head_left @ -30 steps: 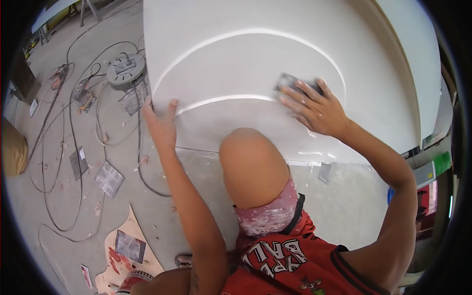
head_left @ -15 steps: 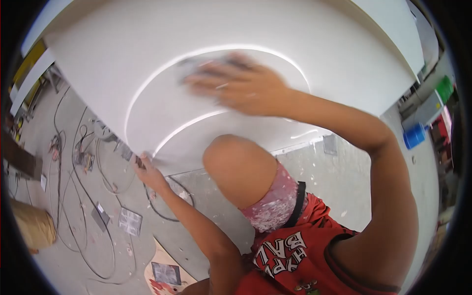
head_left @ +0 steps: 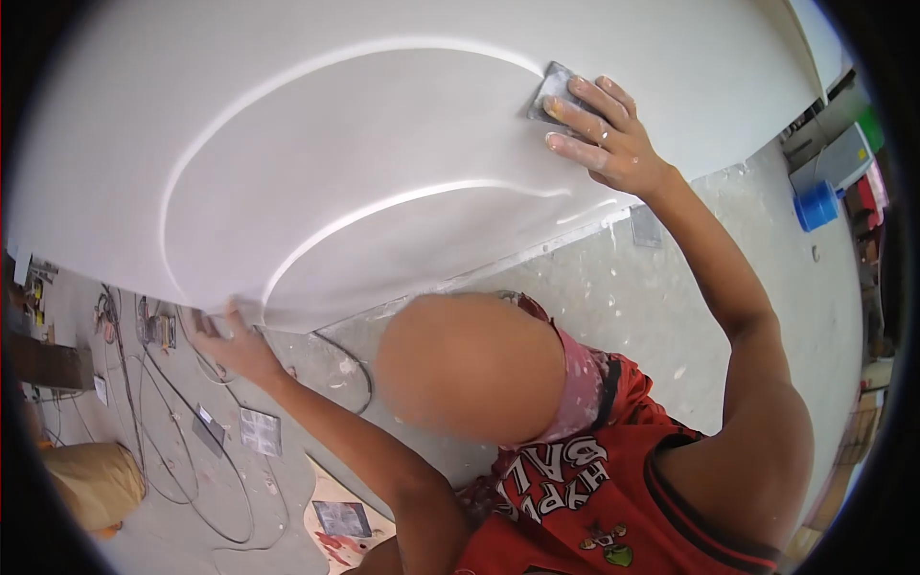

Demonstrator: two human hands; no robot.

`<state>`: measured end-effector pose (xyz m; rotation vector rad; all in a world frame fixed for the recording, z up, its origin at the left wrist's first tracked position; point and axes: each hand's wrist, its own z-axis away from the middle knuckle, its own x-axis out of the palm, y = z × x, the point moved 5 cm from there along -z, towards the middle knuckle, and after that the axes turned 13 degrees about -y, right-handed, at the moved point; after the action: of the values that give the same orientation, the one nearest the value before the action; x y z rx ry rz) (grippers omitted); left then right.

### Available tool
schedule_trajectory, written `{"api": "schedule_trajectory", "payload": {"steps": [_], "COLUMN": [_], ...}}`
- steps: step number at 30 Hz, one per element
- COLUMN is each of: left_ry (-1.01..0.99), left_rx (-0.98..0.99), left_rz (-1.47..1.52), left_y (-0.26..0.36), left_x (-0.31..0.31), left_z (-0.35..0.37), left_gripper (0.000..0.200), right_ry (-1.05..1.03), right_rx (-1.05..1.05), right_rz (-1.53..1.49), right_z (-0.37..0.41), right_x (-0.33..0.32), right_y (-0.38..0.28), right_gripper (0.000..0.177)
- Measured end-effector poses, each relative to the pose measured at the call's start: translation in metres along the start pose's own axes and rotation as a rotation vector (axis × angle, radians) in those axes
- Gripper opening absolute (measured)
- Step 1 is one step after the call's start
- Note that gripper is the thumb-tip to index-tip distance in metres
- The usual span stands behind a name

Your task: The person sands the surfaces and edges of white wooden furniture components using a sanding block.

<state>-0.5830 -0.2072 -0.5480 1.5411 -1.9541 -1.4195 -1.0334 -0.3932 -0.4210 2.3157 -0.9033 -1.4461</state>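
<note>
My right hand [head_left: 604, 129] presses a grey, dusty sanding sheet [head_left: 553, 94] flat against a large white panel [head_left: 383, 125], at the right end of its upper curved ridge. The thumb and fingertips carry white dust. At the panel's lower left edge is my left hand [head_left: 235, 340], its fingers spread and slightly blurred, touching or very near the edge, with nothing seen in it. Two curved raised lines run over the panel's surface. My bent knee [head_left: 470, 369] is just below the panel.
Cables [head_left: 144, 422] lie looped on the floor at the left, near a brown bag [head_left: 96, 484]. Flat grey sheets [head_left: 260, 431] are on the floor, another dark one [head_left: 342, 518] on a stained board. A blue container [head_left: 816, 206] stands at the far right.
My right hand has swept right and slightly up across the panel and now shows sharply with the sheet. My left hand sits lower and further left, fingers more spread. The view has shifted.
</note>
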Motion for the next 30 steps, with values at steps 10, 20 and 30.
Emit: {"api": "schedule_trajectory", "payload": {"steps": [10, 20, 30], "left_ry": [0.130, 0.184, 0.112], "left_rx": [0.249, 0.215, 0.357], "left_rz": [-0.038, 0.027, 0.186], "left_y": [0.106, 0.121, 0.180], "left_x": [0.092, 0.124, 0.170], "left_z": [0.075, 0.089, 0.137], "left_gripper": [0.038, 0.046, 0.045], "right_ry": [0.219, -0.239, -0.926], "right_rx": [0.162, -0.236, 0.333], "right_rz": [-0.371, -0.189, -0.141], "right_z": [-0.005, -0.038, 0.010], "right_x": [-0.005, -0.057, -0.119], "right_y": [-0.043, -0.021, -0.006], "right_gripper": [0.039, 0.033, 0.056]}}
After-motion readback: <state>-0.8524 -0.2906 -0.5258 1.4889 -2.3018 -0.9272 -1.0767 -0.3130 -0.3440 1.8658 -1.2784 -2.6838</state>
